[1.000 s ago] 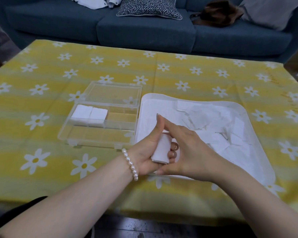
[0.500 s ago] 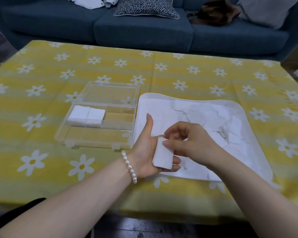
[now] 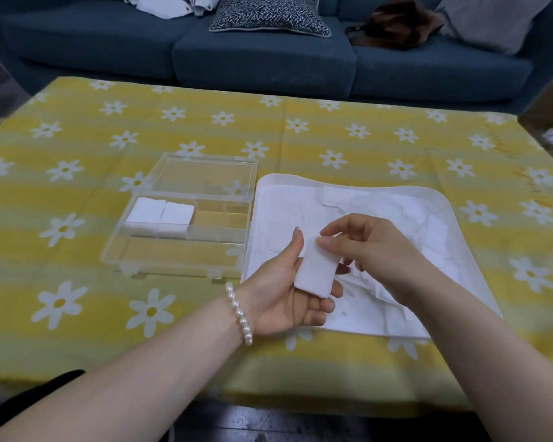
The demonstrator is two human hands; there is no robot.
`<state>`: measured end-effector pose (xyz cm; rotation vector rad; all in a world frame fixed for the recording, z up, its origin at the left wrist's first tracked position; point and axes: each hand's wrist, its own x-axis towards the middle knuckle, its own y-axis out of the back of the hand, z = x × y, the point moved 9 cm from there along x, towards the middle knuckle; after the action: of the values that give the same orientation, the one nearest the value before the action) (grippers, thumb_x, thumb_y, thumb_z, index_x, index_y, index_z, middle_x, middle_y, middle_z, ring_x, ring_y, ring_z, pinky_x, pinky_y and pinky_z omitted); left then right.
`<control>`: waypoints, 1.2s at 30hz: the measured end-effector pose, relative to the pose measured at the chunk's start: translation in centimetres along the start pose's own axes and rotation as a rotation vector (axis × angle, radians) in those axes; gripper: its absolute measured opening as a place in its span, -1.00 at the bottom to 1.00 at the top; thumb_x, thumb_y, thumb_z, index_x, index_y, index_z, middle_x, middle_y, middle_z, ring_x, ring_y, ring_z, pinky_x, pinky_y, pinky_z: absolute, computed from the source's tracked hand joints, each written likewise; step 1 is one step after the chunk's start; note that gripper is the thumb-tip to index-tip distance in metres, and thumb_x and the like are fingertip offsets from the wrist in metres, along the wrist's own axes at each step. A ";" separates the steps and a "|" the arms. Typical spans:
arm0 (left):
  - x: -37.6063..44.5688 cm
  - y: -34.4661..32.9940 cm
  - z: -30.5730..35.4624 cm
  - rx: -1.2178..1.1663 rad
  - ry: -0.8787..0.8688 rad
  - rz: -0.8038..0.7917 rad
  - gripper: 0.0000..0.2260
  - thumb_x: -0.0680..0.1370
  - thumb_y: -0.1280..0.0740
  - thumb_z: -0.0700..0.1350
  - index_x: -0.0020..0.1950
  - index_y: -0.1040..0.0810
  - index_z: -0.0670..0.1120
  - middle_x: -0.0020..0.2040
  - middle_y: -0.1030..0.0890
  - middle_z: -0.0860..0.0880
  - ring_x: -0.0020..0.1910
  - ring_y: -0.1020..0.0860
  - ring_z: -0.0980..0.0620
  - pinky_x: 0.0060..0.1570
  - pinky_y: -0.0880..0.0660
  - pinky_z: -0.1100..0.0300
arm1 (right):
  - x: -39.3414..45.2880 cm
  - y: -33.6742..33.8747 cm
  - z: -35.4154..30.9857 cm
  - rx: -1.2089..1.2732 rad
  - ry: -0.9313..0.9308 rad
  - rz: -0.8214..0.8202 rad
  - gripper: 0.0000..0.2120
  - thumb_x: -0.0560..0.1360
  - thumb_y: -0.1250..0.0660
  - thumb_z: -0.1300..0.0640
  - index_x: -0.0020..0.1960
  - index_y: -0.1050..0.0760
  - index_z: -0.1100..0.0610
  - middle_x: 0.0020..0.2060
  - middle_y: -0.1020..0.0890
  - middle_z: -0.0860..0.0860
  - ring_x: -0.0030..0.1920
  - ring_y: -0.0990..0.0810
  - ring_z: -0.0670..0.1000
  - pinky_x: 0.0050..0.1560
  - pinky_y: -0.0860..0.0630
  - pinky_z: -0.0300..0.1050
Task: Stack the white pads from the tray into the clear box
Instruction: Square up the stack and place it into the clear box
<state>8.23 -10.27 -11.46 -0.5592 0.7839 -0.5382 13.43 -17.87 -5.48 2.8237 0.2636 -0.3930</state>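
Observation:
My left hand [image 3: 284, 288] holds a small stack of white pads [image 3: 316, 271] in its palm, fingers curled under it and thumb up along its left side. My right hand [image 3: 371, 247] pinches the top edge of that stack with thumb and forefinger. Both hands hover over the near left part of the white tray [image 3: 441, 202], where several loose white pads [image 3: 396, 205] lie scattered. To the left stands the clear box [image 3: 173, 253], lid open flat behind it. Two piles of pads [image 3: 160, 216] sit side by side in its back left compartment.
A yellow tablecloth with white daisies [image 3: 77, 301] covers the table. Behind it is a blue sofa [image 3: 262, 59] with a patterned cushion [image 3: 268, 14], a brown bag [image 3: 396, 27] and white cloth. The table's near edge runs just under my forearms.
My right hand has lifted off the back of the stack and now pinches its top edge. The stack in my left hand has tilted flatter and more of it shows.

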 end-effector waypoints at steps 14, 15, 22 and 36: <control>0.7 0.0 -1.1 0.208 0.015 -0.037 -0.06 0.34 0.31 0.53 -0.01 -0.55 -0.17 -0.21 -0.57 -0.16 -0.48 -0.41 -0.03 -0.45 -0.24 0.20 | 0.7 -0.5 1.3 -0.429 -0.066 0.058 -0.80 0.38 -0.39 -0.03 -0.14 -0.52 0.10 -0.30 -0.60 0.04 -0.50 -0.49 -0.02 -0.44 -0.42 -0.19; 0.8 0.0 -1.2 0.213 0.017 -0.041 -0.06 0.34 0.30 0.53 0.00 -0.54 -0.17 -0.20 -0.57 -0.16 -0.48 -0.41 -0.03 -0.45 -0.23 0.19 | 0.7 -0.5 1.3 -0.434 -0.064 0.055 -0.82 0.38 -0.39 0.00 -0.14 -0.52 0.10 -0.32 -0.59 0.04 -0.52 -0.48 -0.04 -0.46 -0.41 -0.21; 1.1 0.2 -1.3 0.222 -0.017 0.001 -0.25 0.43 0.20 0.44 -0.08 -0.54 -0.11 -0.28 -0.57 -0.11 -0.52 -0.37 0.01 -0.49 -0.21 0.27 | 0.8 -0.6 1.0 -0.488 -0.013 0.059 -0.88 0.39 -0.34 0.04 -0.14 -0.53 0.08 -0.34 -0.56 0.00 -0.46 -0.48 -0.09 -0.40 -0.39 -0.20; 0.5 0.1 0.3 -0.077 -0.031 -0.098 -0.23 0.45 0.10 0.45 0.14 -0.52 -0.15 -0.14 -0.57 -0.10 -0.24 -0.57 -0.07 -0.19 -0.54 0.12 | -2.5 -1.2 -3.1 -0.605 0.347 -0.098 -0.13 0.16 -0.57 -0.11 0.37 -0.22 -0.18 0.18 -0.43 -0.16 0.21 -0.34 -0.17 0.05 -0.33 -0.50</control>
<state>8.73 -10.44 -11.60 -0.6781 0.7531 -0.5901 11.56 -16.11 -2.17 2.2645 0.4977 0.1486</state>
